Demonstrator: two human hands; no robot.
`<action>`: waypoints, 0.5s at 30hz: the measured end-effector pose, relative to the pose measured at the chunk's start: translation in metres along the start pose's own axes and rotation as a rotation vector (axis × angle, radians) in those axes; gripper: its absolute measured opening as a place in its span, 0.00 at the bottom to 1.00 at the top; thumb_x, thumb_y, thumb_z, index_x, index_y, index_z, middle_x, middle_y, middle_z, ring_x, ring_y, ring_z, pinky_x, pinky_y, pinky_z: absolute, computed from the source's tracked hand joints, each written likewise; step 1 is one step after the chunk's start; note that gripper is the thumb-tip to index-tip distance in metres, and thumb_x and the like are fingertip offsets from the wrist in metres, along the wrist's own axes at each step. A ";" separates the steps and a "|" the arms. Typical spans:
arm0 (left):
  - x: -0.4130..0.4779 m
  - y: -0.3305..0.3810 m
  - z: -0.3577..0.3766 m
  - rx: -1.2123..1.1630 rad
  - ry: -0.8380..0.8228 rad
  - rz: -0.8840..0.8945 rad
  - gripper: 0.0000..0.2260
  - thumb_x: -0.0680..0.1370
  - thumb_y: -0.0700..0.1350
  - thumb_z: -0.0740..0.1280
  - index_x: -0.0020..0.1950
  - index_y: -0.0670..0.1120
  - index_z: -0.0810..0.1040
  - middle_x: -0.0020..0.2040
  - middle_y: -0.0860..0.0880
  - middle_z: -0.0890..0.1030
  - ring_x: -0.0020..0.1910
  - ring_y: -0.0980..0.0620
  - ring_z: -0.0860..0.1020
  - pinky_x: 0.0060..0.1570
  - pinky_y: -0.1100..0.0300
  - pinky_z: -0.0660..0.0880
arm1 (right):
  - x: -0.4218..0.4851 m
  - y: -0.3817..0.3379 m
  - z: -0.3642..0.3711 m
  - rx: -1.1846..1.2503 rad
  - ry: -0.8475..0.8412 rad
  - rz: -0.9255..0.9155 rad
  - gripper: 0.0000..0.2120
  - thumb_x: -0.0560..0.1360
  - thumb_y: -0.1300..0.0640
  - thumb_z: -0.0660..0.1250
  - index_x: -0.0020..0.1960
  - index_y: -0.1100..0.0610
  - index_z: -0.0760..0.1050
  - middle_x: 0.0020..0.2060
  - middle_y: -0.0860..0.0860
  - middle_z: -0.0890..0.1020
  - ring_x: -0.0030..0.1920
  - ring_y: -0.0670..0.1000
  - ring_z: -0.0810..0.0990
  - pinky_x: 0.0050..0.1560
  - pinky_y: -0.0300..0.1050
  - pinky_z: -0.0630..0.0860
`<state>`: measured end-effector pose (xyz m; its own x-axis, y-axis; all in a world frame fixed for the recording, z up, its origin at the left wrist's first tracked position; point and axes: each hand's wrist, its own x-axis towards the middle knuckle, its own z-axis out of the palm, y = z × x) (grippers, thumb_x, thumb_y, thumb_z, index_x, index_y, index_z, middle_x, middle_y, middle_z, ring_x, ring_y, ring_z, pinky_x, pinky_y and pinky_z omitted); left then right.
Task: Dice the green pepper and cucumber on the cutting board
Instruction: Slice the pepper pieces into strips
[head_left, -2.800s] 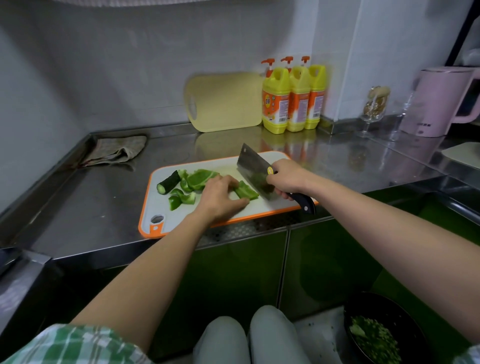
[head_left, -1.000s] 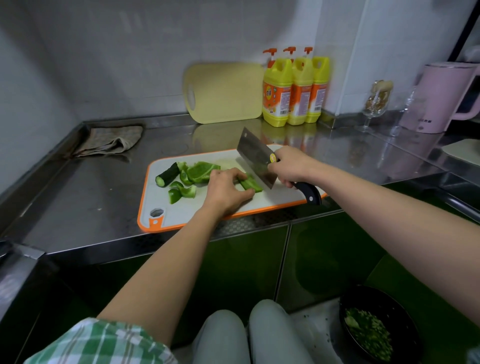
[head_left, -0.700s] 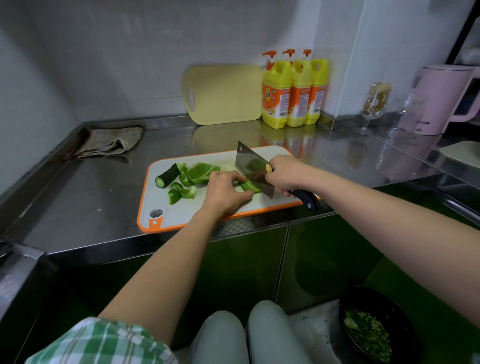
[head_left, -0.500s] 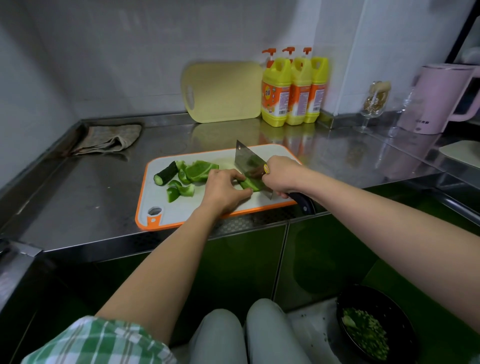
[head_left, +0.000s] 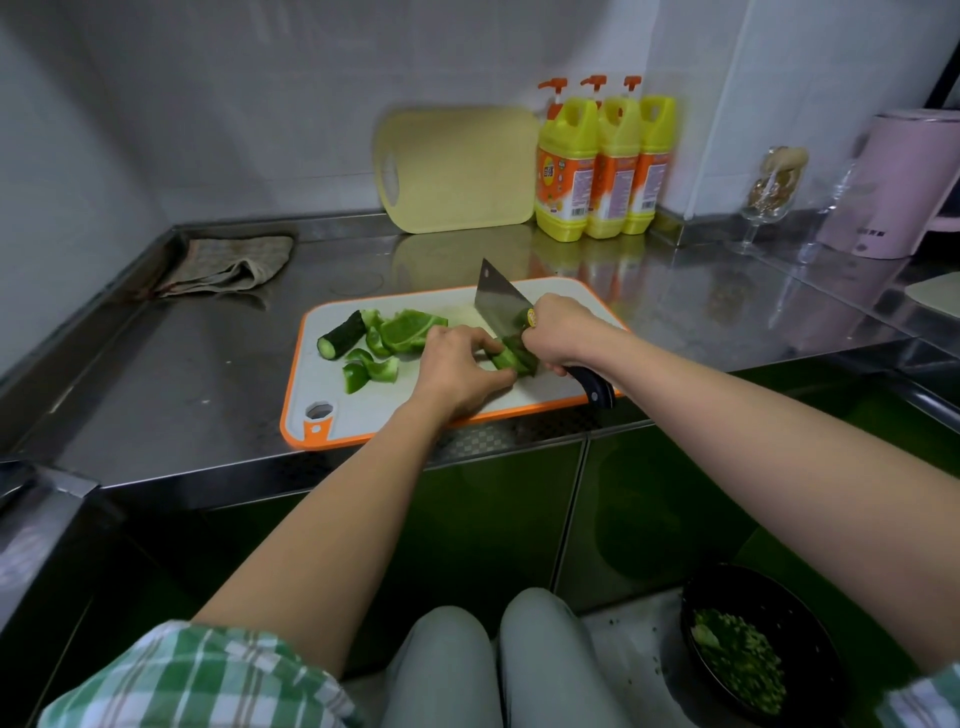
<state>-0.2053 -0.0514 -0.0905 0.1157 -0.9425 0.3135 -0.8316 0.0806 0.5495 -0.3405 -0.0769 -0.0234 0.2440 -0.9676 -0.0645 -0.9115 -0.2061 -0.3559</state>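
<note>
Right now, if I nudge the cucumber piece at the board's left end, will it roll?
Probably: the cucumber piece lies on its side and looks round, so a sideways push would likely roll it across the cutting board. It looks thick, so likely stiff when lifted. Its pale cut end may be slippery.
</note>
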 end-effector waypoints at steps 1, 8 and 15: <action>0.000 0.000 0.000 -0.001 -0.002 0.001 0.18 0.69 0.52 0.75 0.56 0.48 0.82 0.53 0.46 0.80 0.60 0.45 0.68 0.52 0.59 0.67 | 0.002 0.000 0.001 0.025 0.007 0.010 0.14 0.72 0.66 0.60 0.29 0.63 0.73 0.16 0.54 0.73 0.27 0.56 0.77 0.40 0.45 0.77; 0.000 -0.002 0.001 -0.067 -0.023 -0.018 0.21 0.68 0.52 0.75 0.58 0.47 0.80 0.53 0.45 0.80 0.63 0.48 0.69 0.59 0.59 0.71 | 0.009 0.017 0.006 0.219 0.036 0.035 0.09 0.72 0.66 0.59 0.34 0.63 0.72 0.26 0.60 0.76 0.30 0.58 0.76 0.32 0.44 0.72; 0.001 -0.002 0.003 -0.053 -0.023 -0.021 0.25 0.66 0.54 0.75 0.60 0.44 0.80 0.54 0.45 0.82 0.62 0.47 0.73 0.60 0.52 0.74 | -0.012 0.011 -0.026 0.148 -0.024 -0.048 0.10 0.76 0.64 0.56 0.38 0.63 0.70 0.28 0.58 0.77 0.24 0.53 0.73 0.26 0.41 0.70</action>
<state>-0.2048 -0.0530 -0.0937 0.1197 -0.9514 0.2838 -0.7991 0.0773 0.5962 -0.3620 -0.0710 -0.0025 0.2957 -0.9530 -0.0655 -0.8403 -0.2269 -0.4924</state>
